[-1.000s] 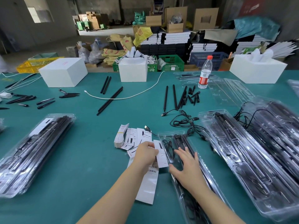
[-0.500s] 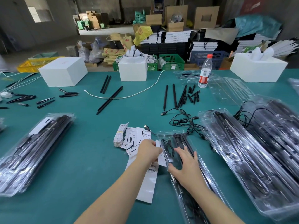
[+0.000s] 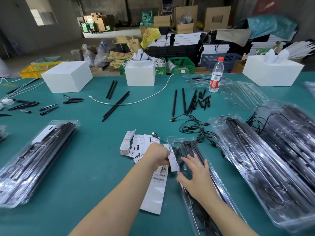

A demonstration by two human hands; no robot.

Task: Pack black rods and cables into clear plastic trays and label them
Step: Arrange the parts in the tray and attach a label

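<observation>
I see the left hand (image 3: 157, 155) pinching a small white paper label (image 3: 173, 161) at the left edge of a long clear plastic tray (image 3: 180, 141) that lies on the teal desk (image 3: 93, 150). The label stands against the tray's left rim, tilted. The right hand (image 3: 196, 174) rests flat on the tray's lid with its fingers spread and straight, grasping nothing. Inside this tray I can make out black rods (image 3: 192, 147) and a coiled black cable (image 3: 176, 150).

Just left of the tray lies a loose stack of white printed labels (image 3: 130, 143), and a long white backing sheet with barcodes (image 3: 156, 189) lies under the left forearm.

To the right sits a stack of filled clear trays (image 3: 255, 159), with loose black cables (image 3: 192, 128) on the desk between it and the tray under the hands. At the left lies another stack of filled, labelled trays (image 3: 35, 160).

Further back, loose black rods (image 3: 183, 101) lie near a clear plastic water bottle with a red cap (image 3: 216, 75). A white cable (image 3: 136, 101) curves across the desk toward a white box (image 3: 139, 74) with paper in its top.
</observation>
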